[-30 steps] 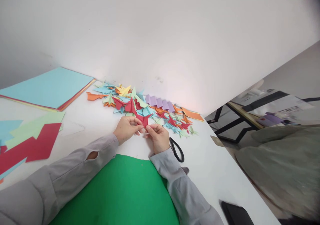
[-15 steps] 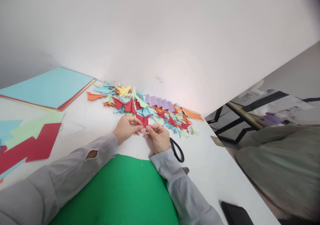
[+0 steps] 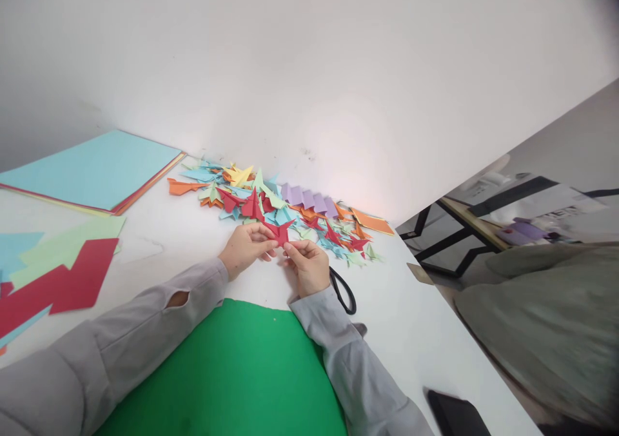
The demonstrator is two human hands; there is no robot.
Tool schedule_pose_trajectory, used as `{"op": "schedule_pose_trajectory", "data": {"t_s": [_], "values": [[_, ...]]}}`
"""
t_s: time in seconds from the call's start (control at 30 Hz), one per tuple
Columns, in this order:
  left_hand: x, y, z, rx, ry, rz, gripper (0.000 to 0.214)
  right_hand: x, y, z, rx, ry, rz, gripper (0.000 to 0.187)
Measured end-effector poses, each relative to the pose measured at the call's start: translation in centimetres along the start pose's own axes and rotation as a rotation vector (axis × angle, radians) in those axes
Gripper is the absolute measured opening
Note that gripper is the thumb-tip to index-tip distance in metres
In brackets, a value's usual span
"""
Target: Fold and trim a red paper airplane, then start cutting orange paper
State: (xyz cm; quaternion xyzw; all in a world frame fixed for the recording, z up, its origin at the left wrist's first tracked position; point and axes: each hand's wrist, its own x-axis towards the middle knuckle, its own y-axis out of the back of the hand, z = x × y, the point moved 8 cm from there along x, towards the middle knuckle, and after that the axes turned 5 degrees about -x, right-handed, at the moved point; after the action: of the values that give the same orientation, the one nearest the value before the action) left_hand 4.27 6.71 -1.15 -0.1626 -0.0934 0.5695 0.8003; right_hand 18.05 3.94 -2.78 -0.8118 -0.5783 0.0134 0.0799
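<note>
Both hands meet over a small red folded paper figure (image 3: 280,231) with pointed wings. My left hand (image 3: 245,249) pinches its left side with thumb and fingertips. My right hand (image 3: 308,266) pinches its lower right edge, fingers curled. The figure hovers just above the white table (image 3: 401,320), in front of a heap of folded paper figures (image 3: 290,213) in red, blue, green, yellow, orange and purple. A green sheet (image 3: 232,371) lies under my forearms.
Black scissors (image 3: 342,291) lie just right of my right wrist. A stack of coloured paper sheets (image 3: 91,171) lies at the far left, with cut red and green scraps (image 3: 58,275) in front of it. A dark flat object (image 3: 457,413) sits near the table's right edge.
Almost nothing has moved. My right hand has edged slightly to the right while both hands keep pinching the red figure.
</note>
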Motion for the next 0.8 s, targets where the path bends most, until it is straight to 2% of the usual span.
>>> {"op": "schedule_pose_trajectory", "data": {"t_s": [0.1,0.33,0.8], "values": [[0.00,0.08,0.00,0.022,-0.018,0.016,0.030,-0.03,-0.11,0.00,-0.007,-0.001,-0.013,0.024],[0.07,0.24,-0.06,0.017,-0.021,0.025,0.028,0.03,-0.15,0.14,0.000,-0.007,-0.020,0.023],[-0.04,-0.03,0.02,-0.001,0.018,-0.023,0.010,0.02,0.00,0.14,0.052,-0.032,0.004,0.022]]}}
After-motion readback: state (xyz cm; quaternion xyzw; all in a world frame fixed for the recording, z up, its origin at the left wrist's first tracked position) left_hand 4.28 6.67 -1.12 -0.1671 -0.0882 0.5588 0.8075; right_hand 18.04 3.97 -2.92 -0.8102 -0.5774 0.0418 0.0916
